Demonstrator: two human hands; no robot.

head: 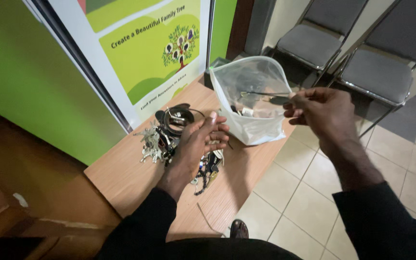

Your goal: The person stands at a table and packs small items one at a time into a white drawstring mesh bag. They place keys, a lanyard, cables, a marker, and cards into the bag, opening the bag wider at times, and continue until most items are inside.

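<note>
while pinched between the fingertips of the right hand (321, 110), a thin dark key (266, 97) is held level, its long axis pointing left over the mouth of a clear plastic bag (253, 127); the left hand (203, 139), fingers loosely curled, is rested on a heap of keys (162, 139).

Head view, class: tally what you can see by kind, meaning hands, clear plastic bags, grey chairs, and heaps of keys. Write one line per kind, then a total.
Hands: 2, left hand and right hand
Clear plastic bag: 1
Grey chairs: 2, one beside the other
Heap of keys: 1
Total: 6
</note>
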